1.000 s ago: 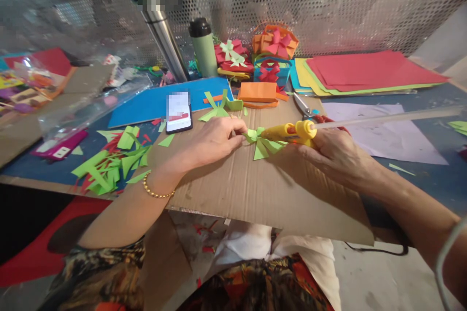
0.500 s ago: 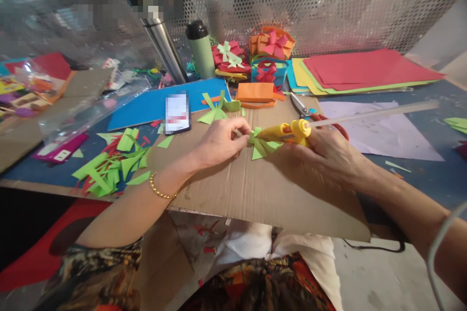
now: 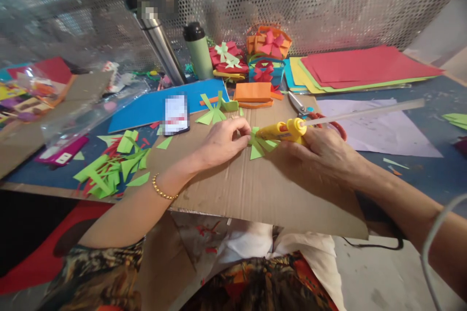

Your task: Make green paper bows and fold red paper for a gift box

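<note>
Yellow glue gun (image 3: 280, 130) gripped in right hand (image 3: 323, 153), its front end held at green paper bow (image 3: 257, 149) on cardboard (image 3: 237, 194). Bow's left edge pinched by left hand (image 3: 224, 142). Scissors (image 3: 301, 110) laid just beyond right hand.

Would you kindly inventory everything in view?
Glue gun: one, yellow, in right hand
Paper bow: one, green, at left hand
Cardboard: one, brown, under hands
Strip cluster: one, green, behind left hand
Scissors: one, red handles, behind right hand
Phone: one, dark, centre left
Scraps: many, green and red, left front
Board: one, blue, back left
Bottles: two, steel and green, back
Paper crafts: several, mixed colours, back
Paper stack: one, red uppermost, back right
Loose sheet: one, lilac, right
Packet: one, magenta, left
Table: one, blue, beneath cardboard
Bracelet: one, gold, left wrist
Left hand: one, pinching paper bow
Right hand: one, around glue gun
</note>
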{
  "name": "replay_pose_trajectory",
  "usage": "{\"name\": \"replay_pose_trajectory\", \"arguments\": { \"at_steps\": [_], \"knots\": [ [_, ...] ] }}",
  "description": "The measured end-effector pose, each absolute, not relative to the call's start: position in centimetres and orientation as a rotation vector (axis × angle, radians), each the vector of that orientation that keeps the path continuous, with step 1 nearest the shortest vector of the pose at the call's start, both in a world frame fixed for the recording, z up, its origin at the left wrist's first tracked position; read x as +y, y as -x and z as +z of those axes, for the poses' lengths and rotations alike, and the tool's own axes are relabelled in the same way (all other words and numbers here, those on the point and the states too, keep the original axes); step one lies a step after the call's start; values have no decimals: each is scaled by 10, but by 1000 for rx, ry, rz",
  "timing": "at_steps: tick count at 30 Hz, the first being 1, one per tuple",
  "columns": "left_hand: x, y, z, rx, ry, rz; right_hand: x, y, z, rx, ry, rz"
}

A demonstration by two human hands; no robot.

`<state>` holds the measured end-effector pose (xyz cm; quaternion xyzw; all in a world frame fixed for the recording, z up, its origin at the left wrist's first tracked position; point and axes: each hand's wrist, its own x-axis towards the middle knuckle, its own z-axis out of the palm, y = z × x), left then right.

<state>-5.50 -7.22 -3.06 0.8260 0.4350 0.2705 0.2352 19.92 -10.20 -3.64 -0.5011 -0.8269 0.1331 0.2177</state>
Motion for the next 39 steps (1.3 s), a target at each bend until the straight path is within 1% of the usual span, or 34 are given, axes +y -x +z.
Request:
{"name": "replay_pose_trajectory", "arguments": {
  "at_steps": [9,15,22,39],
  "knots": [
    [-72,55,-34,1225,-2310,623,-104,-196,-31,-2293,1469,390],
    [-67,55,-29,1394,-2386,439,-103,-196,-33,-2297,1468,372],
    [-63,55,-25,1397,-2475,492,-102,-196,-37,-2288,1440,341],
    [-52,52,-26,1414,-2457,366,-107,-195,-29,-2243,1461,371]
  ]
}}
